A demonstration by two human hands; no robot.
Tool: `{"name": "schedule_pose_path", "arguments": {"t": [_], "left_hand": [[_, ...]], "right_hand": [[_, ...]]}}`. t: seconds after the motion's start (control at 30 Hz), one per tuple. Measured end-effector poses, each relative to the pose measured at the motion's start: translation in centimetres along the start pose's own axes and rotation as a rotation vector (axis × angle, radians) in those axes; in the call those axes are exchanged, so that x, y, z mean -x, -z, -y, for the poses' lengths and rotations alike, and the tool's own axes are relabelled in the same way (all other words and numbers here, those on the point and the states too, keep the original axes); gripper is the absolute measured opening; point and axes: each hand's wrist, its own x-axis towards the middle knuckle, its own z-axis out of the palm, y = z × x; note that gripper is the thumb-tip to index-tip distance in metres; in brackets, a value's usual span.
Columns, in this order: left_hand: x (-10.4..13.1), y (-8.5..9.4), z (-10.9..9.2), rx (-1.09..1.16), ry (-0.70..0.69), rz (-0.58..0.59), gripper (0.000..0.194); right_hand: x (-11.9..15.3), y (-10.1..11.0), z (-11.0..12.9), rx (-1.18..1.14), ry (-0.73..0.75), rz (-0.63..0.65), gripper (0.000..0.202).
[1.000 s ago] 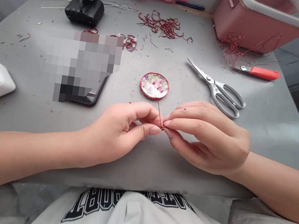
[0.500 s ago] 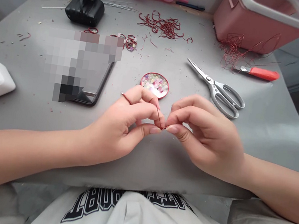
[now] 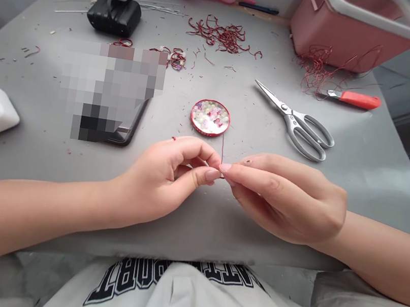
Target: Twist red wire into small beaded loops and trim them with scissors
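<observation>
Grey desk below, scattered with tiny clippings, a pink bin at the far right corner, and all the action is front and centre. Here is the red wire, right between the two hands: its free length runs from the fingertips away from the body, long axis pointing almost straight at the right edge of the red-rimmed bead dish, while a short stretch bridges crosswise from thumb to thumb. Left hand, a narrow grip, thumb and forefinger pinched on the wire; right hand, fingertips drawn together on it too, touching just beside the left. Neither is nearer, both are at it! Scissors lie beyond the right hand, blades angled away to the left, apart from the wire. Now the lettering: the pale shirt shows big black block letters, upside down from here, what looks like "PORT" at one end, the rest lost in folds; a smaller number below is too distorted to call. No brand readable on the scissors.
</observation>
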Motion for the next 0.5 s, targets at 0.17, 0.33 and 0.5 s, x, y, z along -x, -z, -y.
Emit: {"name": "schedule_pose_path", "arguments": {"t": [0.17,0.33,0.5], "left_hand": [[-0.32,-0.12,-0.26,0.229,0.087,0.039,0.002],[-0.45,-0.03,-0.34,0.182,0.122,-0.032,0.006],[-0.27,-0.02,-0.3,0.106,0.048,-0.055,0.007]], "right_hand": [[0.27,-0.27,0.1,-0.042,-0.024,-0.041,0.028],[0.02,-0.02,-0.02,-0.054,-0.021,0.015,0.029],[-0.24,-0.01,-0.11,-0.036,-0.042,-0.006,0.028]]}}
